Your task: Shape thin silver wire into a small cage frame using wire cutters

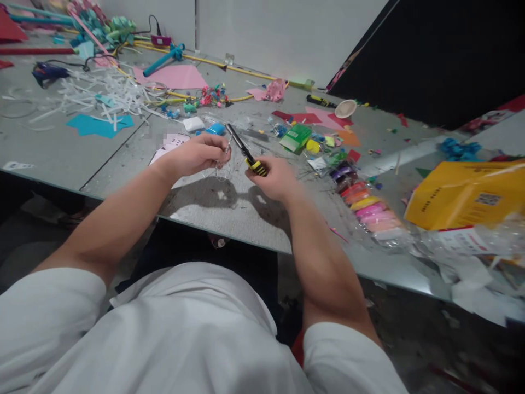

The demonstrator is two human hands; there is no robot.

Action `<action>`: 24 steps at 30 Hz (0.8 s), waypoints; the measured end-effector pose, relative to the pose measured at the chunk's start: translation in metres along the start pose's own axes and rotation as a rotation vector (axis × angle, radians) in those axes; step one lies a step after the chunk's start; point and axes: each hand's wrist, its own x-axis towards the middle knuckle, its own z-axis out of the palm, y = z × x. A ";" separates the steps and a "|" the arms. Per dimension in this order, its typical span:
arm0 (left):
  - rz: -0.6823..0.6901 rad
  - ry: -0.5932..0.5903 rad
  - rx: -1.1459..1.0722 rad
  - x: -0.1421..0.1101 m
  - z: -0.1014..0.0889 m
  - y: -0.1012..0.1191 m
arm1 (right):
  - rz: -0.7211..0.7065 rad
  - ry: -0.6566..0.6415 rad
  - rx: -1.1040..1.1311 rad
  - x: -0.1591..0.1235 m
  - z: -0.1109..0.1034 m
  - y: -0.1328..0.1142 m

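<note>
My right hand [275, 176] is closed around the striped handle of a black-and-yellow utility knife [245, 150], its long dark end pointing up and left. My left hand [205, 153] pinches a thin, silvery, wire-like piece [228, 145] between thumb and fingers. Fine, see-through loops [221, 174] hang below those fingertips; their material is hard to make out. The knife's tip is close beside the pinched piece, and I cannot tell whether they touch. Both hands are above the grey table [197, 203]. Under my left wrist lies a pale sheet with printed numbers [174, 142].
White paper strips [110, 90] and a blue paper piece [100, 125] lie at left. Beyond my hands are a pink sheet [176, 76], small beads [213, 96] and a green packet [296, 137]. Colourful clay packs [371, 205] and a yellow mailer [467, 194] sit at right.
</note>
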 end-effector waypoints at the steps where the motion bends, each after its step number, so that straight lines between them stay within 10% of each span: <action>1: -0.013 -0.026 -0.003 -0.003 0.001 0.002 | 0.000 0.004 -0.007 0.000 -0.001 0.000; 8: -0.102 -0.155 -0.140 -0.012 0.014 -0.003 | 0.017 -0.036 -0.015 -0.001 -0.018 0.005; 24: -0.184 -0.021 -0.324 -0.010 0.041 -0.007 | 0.069 -0.074 0.054 0.000 -0.019 0.011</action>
